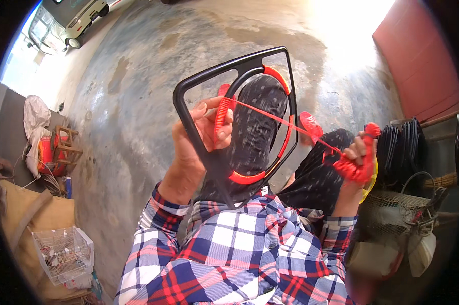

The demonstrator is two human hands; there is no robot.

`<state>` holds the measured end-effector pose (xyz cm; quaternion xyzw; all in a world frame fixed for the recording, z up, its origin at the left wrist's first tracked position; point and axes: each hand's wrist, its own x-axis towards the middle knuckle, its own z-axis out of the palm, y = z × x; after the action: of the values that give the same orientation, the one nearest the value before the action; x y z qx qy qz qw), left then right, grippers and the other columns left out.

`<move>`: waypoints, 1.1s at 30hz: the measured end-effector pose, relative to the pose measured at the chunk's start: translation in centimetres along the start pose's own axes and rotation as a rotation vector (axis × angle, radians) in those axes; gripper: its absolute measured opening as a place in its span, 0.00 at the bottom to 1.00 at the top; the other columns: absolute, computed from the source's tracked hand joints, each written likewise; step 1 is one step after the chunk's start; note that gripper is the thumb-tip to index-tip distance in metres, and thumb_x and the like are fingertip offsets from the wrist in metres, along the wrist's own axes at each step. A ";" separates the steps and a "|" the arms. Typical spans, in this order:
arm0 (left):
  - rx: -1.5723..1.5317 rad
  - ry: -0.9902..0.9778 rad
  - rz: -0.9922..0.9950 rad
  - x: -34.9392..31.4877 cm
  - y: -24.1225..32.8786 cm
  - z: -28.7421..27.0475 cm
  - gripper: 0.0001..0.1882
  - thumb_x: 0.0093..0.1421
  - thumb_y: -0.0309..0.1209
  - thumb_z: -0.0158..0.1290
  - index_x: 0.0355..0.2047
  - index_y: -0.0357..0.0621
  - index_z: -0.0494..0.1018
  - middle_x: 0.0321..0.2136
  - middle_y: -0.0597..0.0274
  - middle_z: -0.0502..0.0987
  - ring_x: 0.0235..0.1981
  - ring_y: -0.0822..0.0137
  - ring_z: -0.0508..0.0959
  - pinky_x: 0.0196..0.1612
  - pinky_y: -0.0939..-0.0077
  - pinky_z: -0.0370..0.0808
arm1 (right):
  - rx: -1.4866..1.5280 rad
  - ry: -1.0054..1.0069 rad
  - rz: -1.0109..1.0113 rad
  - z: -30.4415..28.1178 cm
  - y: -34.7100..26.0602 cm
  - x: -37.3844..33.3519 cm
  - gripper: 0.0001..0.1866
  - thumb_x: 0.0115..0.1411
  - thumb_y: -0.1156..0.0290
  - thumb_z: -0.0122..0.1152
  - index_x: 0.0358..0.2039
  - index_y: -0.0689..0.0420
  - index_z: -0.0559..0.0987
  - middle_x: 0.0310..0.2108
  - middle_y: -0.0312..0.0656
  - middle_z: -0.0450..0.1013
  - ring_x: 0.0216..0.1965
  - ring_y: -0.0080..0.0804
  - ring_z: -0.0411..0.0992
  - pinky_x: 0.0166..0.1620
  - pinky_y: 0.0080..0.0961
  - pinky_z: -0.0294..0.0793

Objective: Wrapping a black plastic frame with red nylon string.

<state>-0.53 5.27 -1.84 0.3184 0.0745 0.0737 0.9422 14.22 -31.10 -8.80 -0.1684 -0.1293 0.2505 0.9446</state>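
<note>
My left hand (191, 140) is closed on the left side of a black metal frame (224, 66), which has an oval ring inside an angular outer bar. Its fingers wrap the ring where red strip winding (220, 119) covers it in tight turns. More red wrapping covers parts of the ring at the top, right and bottom. From the left fingers a narrow red strip (280, 120) stretches taut across the ring to the right. My right hand (360, 152), raised at the right, is closed round a bunched bundle of that red strip (352, 172). The frame rests over my lap, tilted.
Beneath the ring is my black trouser leg (257, 122), flecked with white; red shoes (310, 124) stand on the concrete floor (133, 91). At right, black frames (402, 145) stack beside a wire mesh basket (392, 208). A wire cage (64, 249) and small wooden stool (67, 147) sit left.
</note>
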 end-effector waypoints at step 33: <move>-0.015 -0.142 -0.171 -0.1 -1.9 4.7 0.21 0.58 0.30 0.57 0.52 0.48 0.68 0.33 0.62 0.76 0.22 0.72 0.76 0.22 0.86 0.72 | -0.779 -0.197 0.071 11.4 11.2 4.0 0.35 0.47 0.77 0.71 0.56 0.62 0.67 0.48 0.38 0.71 0.49 0.24 0.69 0.52 0.23 0.67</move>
<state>0.43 0.95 0.71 0.3082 0.0336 -0.0291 0.9503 9.03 -16.98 -2.12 -0.4931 -0.2987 0.2301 0.7840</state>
